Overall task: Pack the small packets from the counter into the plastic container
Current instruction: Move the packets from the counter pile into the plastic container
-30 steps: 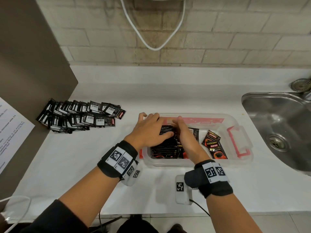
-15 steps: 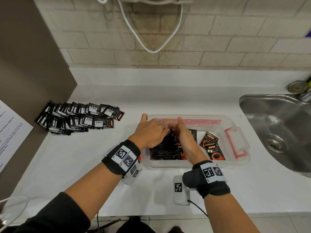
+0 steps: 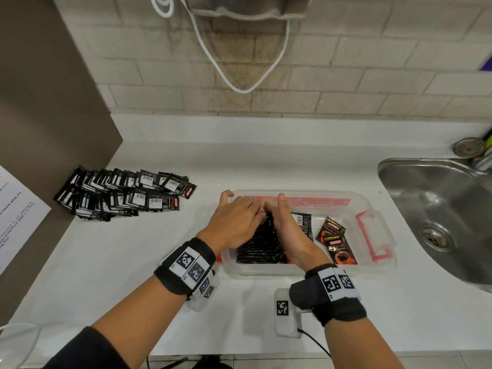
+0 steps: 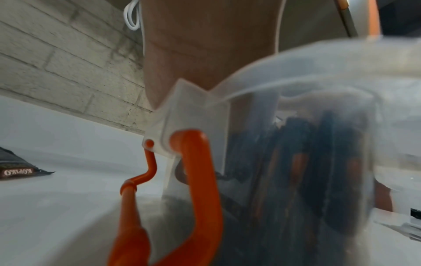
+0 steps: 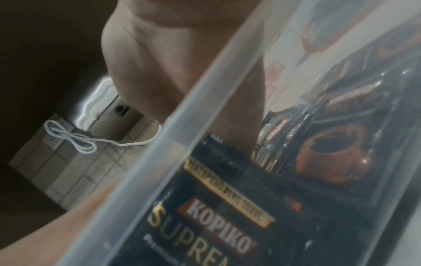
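Black packets (image 3: 262,242) stand on edge as a row in the left part of the clear container (image 3: 378,266), which sits on a white counter (image 3: 106,262). Both hands are down on that row: left hand (image 3: 235,222) lies over its left side with fingers fairly straight and thumb out past the container's far-left corner, right hand (image 3: 286,227) is against the row's right side, fingertips of both meeting at the far end. Whether either hand pinches a packet, cannot tell; the grip looks narrow, fingers pressed to the row. Just right of the right hand, two loose packets (image 3: 336,242) lie flat on the container floor. An orange latch (image 3: 372,239) sits at the far right end. Well left of the left hand, a spread pile (image 3: 122,194) of packets lies on the counter by a brown panel (image 3: 45,102). Steel sink (image 3: 447,222) far right; brick wall (image 3: 346,62) behind with a white cable (image 3: 239,73).
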### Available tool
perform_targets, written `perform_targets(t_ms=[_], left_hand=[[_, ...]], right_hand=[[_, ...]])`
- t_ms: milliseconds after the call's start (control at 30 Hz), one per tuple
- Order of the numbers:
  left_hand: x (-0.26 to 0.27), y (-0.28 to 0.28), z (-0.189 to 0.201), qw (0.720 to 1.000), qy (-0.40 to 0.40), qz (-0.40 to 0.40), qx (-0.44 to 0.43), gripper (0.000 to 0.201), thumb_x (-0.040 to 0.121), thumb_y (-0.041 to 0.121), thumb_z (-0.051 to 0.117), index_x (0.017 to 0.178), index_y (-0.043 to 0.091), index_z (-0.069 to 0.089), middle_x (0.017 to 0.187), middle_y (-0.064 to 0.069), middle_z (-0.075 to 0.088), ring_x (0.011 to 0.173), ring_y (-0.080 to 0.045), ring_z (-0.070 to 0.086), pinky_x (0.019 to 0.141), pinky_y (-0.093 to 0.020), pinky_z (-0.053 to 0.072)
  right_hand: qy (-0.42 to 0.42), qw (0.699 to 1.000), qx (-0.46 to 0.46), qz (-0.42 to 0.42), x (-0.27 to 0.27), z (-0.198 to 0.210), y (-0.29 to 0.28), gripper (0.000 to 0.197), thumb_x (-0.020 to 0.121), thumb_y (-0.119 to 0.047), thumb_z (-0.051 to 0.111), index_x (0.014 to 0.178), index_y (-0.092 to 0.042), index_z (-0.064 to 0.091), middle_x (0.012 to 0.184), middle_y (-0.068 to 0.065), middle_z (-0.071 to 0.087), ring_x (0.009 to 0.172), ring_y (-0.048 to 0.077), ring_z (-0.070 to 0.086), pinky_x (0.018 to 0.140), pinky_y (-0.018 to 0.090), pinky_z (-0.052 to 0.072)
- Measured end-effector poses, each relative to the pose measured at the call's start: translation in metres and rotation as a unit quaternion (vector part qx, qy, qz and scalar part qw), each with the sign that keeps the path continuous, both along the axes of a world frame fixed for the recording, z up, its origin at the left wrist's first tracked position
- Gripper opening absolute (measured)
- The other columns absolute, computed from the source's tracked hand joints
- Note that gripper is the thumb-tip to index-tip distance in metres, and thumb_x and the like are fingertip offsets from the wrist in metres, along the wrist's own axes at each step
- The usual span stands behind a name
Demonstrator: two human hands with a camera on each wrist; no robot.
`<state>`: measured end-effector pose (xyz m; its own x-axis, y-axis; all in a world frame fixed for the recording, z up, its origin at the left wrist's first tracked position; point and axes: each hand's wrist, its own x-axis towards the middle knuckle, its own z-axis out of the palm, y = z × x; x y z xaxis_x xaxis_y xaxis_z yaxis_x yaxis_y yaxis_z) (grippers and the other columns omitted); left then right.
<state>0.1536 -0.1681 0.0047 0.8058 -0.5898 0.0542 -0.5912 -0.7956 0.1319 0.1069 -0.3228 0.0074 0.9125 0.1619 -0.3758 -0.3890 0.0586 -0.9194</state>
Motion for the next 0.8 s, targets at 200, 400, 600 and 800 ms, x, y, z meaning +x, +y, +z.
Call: perform_targets(t_ms=[200, 400, 600, 800], left_hand=[[-0.003, 0.000, 0.002, 0.999, -0.023, 0.029, -0.006, 0.046, 0.106, 0.040, 0.019, 0.114, 0.021, 0.061, 0.102, 0.006, 0.059, 0.101, -0.018, 0.052, 0.111, -0.046, 0.019], [-0.001, 0.000, 0.002, 0.999, -0.012, 0.029, -0.012, 0.041, 0.105, 0.033, 0.025, 0.103, 0.020, 0.063, 0.094, 0.006, 0.059, 0.093, -0.018, 0.053, 0.108, -0.045, 0.021], [-0.004, 0.001, 0.003, 0.998, 0.005, 0.029, -0.058, 0.029, 0.103, 0.033, 0.029, 0.101, 0.021, 0.055, 0.084, 0.009, 0.050, 0.084, -0.015, 0.048, 0.107, -0.045, 0.021], [0.011, 0.017, 0.018, 0.988, -0.009, 0.003, -0.152, 0.021, 0.101, 0.033, 0.041, 0.095, 0.022, 0.058, 0.091, 0.010, 0.055, 0.093, -0.011, 0.041, 0.090, -0.034, 0.029]], right_hand=[[0.012, 1.000, 0.010, -0.011, -0.001, 0.000, -0.001, 0.101, 0.080, -0.086, 0.019, 0.158, -0.023, 0.015, 0.164, -0.003, 0.016, 0.151, 0.014, 0.013, 0.122, 0.037, 0.010], [-0.003, 1.000, 0.009, 0.007, -0.001, 0.005, 0.000, 0.079, 0.086, -0.080, 0.020, 0.132, -0.025, 0.052, 0.137, 0.002, 0.059, 0.123, 0.006, 0.056, 0.100, 0.024, 0.042], [-0.016, 0.999, -0.014, 0.034, -0.005, 0.011, 0.003, 0.062, 0.085, -0.081, 0.027, 0.114, -0.045, 0.068, 0.119, -0.013, 0.070, 0.113, 0.000, 0.062, 0.091, 0.018, 0.048], [0.008, 0.997, -0.030, 0.067, -0.005, 0.014, 0.004, 0.062, 0.089, -0.078, 0.023, 0.108, -0.045, 0.071, 0.116, -0.007, 0.072, 0.110, 0.007, 0.066, 0.091, 0.024, 0.049]])
